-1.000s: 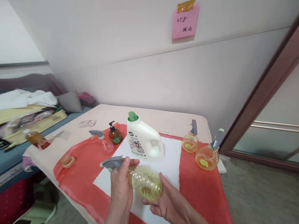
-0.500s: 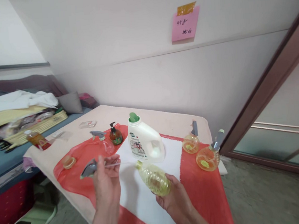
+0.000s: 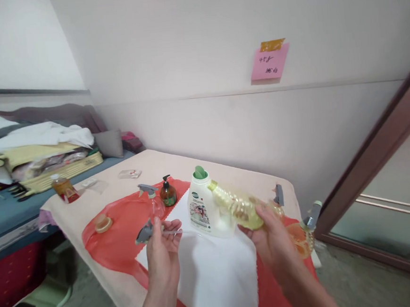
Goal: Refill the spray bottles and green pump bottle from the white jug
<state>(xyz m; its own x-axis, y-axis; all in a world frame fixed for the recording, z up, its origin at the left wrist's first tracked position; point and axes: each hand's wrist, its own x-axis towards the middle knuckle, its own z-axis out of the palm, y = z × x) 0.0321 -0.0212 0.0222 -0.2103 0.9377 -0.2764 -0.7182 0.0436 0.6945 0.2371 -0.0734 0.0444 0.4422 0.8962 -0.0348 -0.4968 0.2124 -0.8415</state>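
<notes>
My left hand (image 3: 165,244) is closed on a grey spray nozzle (image 3: 145,232), whose thin clear tube points right over the white cloth. In my right hand (image 3: 268,231) is a ribbed, see-through yellow spray bottle body (image 3: 235,204), tilted with its open neck up and to the left. The yellow bottle is raised in front of a white detergent jug (image 3: 199,206) with a green spout, and partly hides it. Behind my left hand stands a pink spray bottle (image 3: 155,205), beside a brown pump bottle (image 3: 168,192).
Two spray bottles with grey heads, one of them orange (image 3: 302,240), stand at the right and are partly covered by my right hand and forearm. A round lid-like object (image 3: 103,223) lies on the red cloth (image 3: 118,245). An amber bottle (image 3: 64,188) is at the far left.
The yellow bottle has risen to the right, away from the tube's end, and now overlaps the jug. My left hand keeps the nozzle. The view has shifted, too.
</notes>
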